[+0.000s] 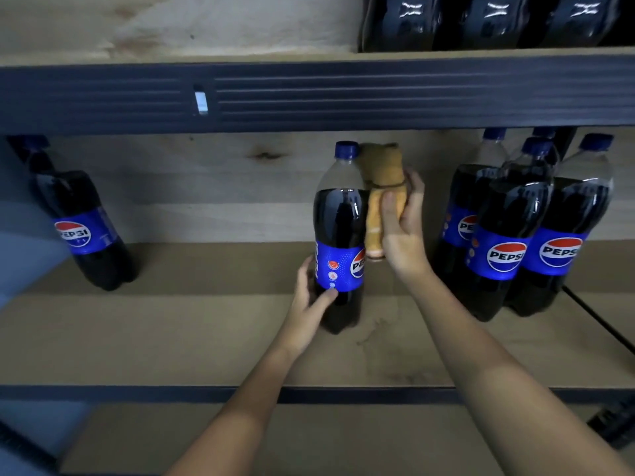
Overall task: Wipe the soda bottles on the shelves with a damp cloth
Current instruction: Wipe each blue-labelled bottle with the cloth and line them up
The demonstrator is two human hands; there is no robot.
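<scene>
Left hand: your left hand (311, 297) gripped the lower body of the centre bottle (340, 235), fingers curled round it, thumb across the front.
Right hand: your right hand (402, 221) clutched the tan cloth (379, 197), pressed against that bottle's right side.
Centre bottle: stood upright on the shelf (206, 338), mid-frame.
Bottle count: one at left (80, 225); at least four clustered right (522, 231); three on the upper shelf (494, 22).
</scene>
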